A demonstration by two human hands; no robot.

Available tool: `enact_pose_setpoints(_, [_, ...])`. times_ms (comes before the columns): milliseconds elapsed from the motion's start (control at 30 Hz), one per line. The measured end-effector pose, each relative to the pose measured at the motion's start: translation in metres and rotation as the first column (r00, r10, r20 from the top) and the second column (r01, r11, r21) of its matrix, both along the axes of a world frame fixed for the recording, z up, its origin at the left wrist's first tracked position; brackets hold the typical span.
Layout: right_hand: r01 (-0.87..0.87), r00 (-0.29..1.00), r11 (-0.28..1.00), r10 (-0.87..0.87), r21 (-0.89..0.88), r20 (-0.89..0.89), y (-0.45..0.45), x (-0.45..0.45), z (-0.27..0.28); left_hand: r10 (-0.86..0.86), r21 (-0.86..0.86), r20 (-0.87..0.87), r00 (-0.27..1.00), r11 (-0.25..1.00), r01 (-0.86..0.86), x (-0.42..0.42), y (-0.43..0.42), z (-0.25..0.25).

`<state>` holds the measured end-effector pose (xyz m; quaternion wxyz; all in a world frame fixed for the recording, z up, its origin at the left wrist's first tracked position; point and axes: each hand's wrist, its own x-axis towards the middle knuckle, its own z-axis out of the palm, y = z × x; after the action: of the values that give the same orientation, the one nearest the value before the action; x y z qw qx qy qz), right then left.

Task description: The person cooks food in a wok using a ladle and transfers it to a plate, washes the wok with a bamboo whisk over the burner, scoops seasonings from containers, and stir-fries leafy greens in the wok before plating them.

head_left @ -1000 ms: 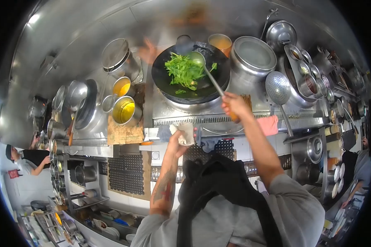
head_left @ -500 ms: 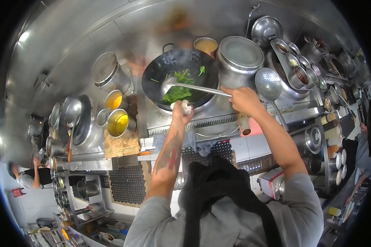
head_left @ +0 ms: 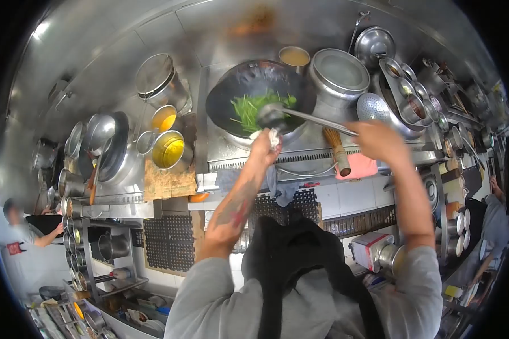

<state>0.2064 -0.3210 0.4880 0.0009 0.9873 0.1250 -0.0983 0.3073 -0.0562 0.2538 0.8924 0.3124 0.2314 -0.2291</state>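
Note:
A black wok (head_left: 223, 104) sits on the stove with chopped leafy greens (head_left: 247, 111) heaped in its middle. My left hand (head_left: 264, 149) is closed around a white cloth (head_left: 273, 137) at the wok's near rim; the part of the wok under the cloth is hidden. In my right hand (head_left: 382, 141), slightly blurred, is the long handle of a metal ladle (head_left: 316, 120). The ladle's bowl rests among the greens, on their right side. Below that handle, a bamboo brush (head_left: 339, 155) leans at the stove's front edge, beside a pink cloth (head_left: 359, 165).
Left of the wok stand containers of yellow liquid (head_left: 169, 151) and a strainer over a pot (head_left: 155, 76). On the right are a lidded pot (head_left: 340, 70), a perforated skimmer (head_left: 373, 107) and seasoning containers (head_left: 415, 107). Another person (head_left: 37, 229) is at far left.
The ladle and my right hand have moved right and closer to me. The greens are heaped higher and the wok looks more tilted. The whole view has shifted slightly.

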Motion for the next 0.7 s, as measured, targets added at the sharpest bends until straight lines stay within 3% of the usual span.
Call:
enact_pose_setpoints(100, [0.082,0.973,0.995,-0.092,0.057,0.210,0.036,0.035,-0.086,-0.089,0.091,0.090,0.992,0.993,0.081,-0.012,-0.007,-0.093])
enact_pose_setpoints(133, [0.084,0.974,0.995,-0.094,0.055,0.205,0.037,0.029,-0.085,-0.092,0.089,0.085,0.992,0.992,0.084,-0.033,-0.010,-0.099])
enact_pose_setpoints(200, [0.115,0.968,0.991,-0.127,0.065,0.217,0.037,0.019,-0.068,-0.057,0.284,0.124,0.991,0.959,0.019,-0.067,-0.013,-0.106])
enact_pose_setpoints(233, [0.116,0.976,0.993,-0.113,-0.004,0.188,0.031,0.016,-0.046,-0.011,0.298,0.085,0.996,0.954,-0.015,-0.078,-0.012,-0.074])
enact_pose_setpoints(267, [0.115,0.983,0.991,-0.103,-0.072,0.149,0.020,0.009,-0.017,-0.014,0.298,0.077,0.997,0.955,-0.010,-0.069,-0.005,-0.078])
enact_pose_setpoints(300, [0.100,0.992,0.995,-0.098,-0.021,0.076,0.012,0.001,0.020,0.013,0.193,0.087,0.996,0.981,-0.029,-0.049,0.004,-0.086])
enact_pose_setpoints(333, [0.014,0.993,1.000,-0.013,-0.004,0.120,0.001,-0.009,0.054,0.044,0.085,0.102,0.994,0.995,-0.053,-0.029,0.012,-0.088])
enact_pose_setpoints(367, [-0.134,0.972,0.991,0.130,0.008,0.193,-0.020,-0.016,0.079,0.179,0.048,0.042,0.983,0.982,-0.181,-0.026,0.017,-0.046])
enact_pose_setpoints(400, [-0.036,0.999,0.997,0.038,-0.070,0.024,-0.023,-0.022,0.115,0.089,0.096,0.067,0.994,0.991,-0.095,-0.022,0.031,-0.036])
enact_pose_setpoints(467, [0.173,0.947,0.949,-0.234,-0.265,-0.220,0.017,-0.044,0.182,0.097,0.170,-0.076,0.992,0.982,-0.083,-0.056,0.031,0.008])
enact_pose_setpoints(533, [-0.011,0.989,0.998,0.002,-0.063,-0.147,-0.030,-0.049,0.163,-0.108,0.033,0.027,0.994,0.994,0.107,-0.067,0.041,0.033])
enact_pose_setpoints(600, [0.130,0.971,0.991,-0.132,-0.028,-0.197,-0.005,-0.037,0.135,0.059,-0.007,-0.101,0.993,0.998,-0.060,-0.040,0.034,0.084])
enact_pose_setpoints(667, [0.060,0.990,0.998,-0.058,0.008,-0.127,0.017,-0.005,0.070,0.053,0.052,-0.060,0.997,0.997,-0.050,0.006,0.020,0.044])
enact_pose_setpoints(700, [0.063,0.988,0.991,-0.045,0.119,-0.148,0.019,0.022,0.022,0.042,0.136,-0.044,0.998,0.990,-0.036,0.009,0.010,0.022])
